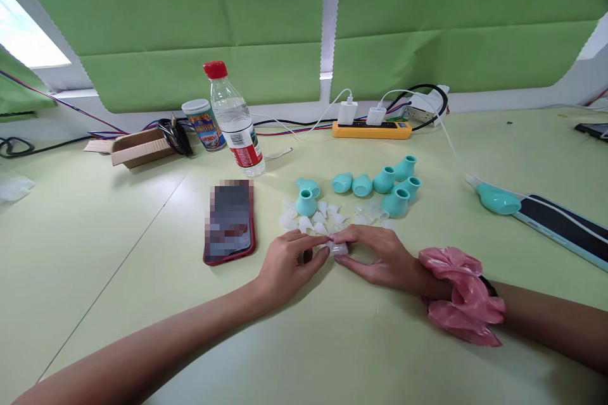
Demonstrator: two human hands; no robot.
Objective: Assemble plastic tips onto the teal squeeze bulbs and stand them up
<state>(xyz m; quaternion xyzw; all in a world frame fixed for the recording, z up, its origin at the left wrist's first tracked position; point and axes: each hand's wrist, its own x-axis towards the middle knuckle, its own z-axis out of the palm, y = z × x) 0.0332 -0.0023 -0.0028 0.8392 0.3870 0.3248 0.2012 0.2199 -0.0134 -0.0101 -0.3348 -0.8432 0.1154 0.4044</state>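
Observation:
A small clear plastic piece [338,249] lies at the table's middle, pinched between the fingertips of both hands. My left hand [289,266] closes on its left end with thumb and index finger. From the other side, my right hand [380,256] grips it the same way; a pink scrunchie [463,294] circles that wrist. Just beyond the fingers are several small white translucent cone-shaped pieces [320,218] and some clear plastic pieces [371,211]. Behind them several turquoise bulb-shaped parts [396,202] with open necks stand or lie, one [306,202] upright at the left.
A phone in a red case [230,221] lies left of the hands. Farther back stand a water bottle [237,120], a can [204,124], an open cardboard box [142,147] and a yellow power strip [372,131]. On the right, another turquoise part [498,198] rests by a dark flat device [565,224].

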